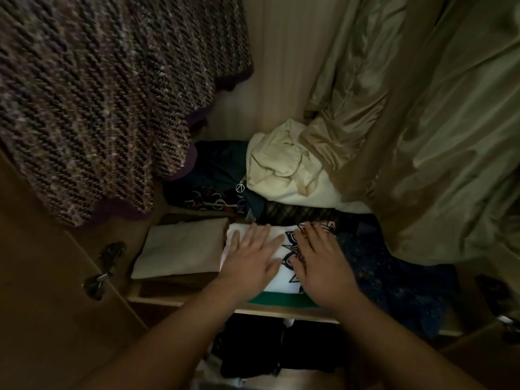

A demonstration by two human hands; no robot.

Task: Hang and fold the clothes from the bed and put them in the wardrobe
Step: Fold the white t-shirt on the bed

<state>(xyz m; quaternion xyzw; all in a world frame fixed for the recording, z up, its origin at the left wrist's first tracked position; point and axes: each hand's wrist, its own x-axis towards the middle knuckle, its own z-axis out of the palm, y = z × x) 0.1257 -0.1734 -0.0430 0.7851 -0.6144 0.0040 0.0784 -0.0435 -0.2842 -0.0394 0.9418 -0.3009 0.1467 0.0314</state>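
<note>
Both hands flat, fingers spread, left (pixel 250 257) and right (pixel 318 263) pressing folded shirt (pixel 281 246) on shelf (pixel 281 309). Soft, light, limp; lift by folded edges.

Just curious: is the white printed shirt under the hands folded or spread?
Folded: the white printed shirt is a compact rectangle with straight edges on the shelf.

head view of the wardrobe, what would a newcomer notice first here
The left hand and right hand lie flat, side by side, on a folded white shirt with a dark graphic and a green band, at the front of the wardrobe shelf. Above left hangs a speckled knit garment, and a shiny olive garment fills the right side.
</note>
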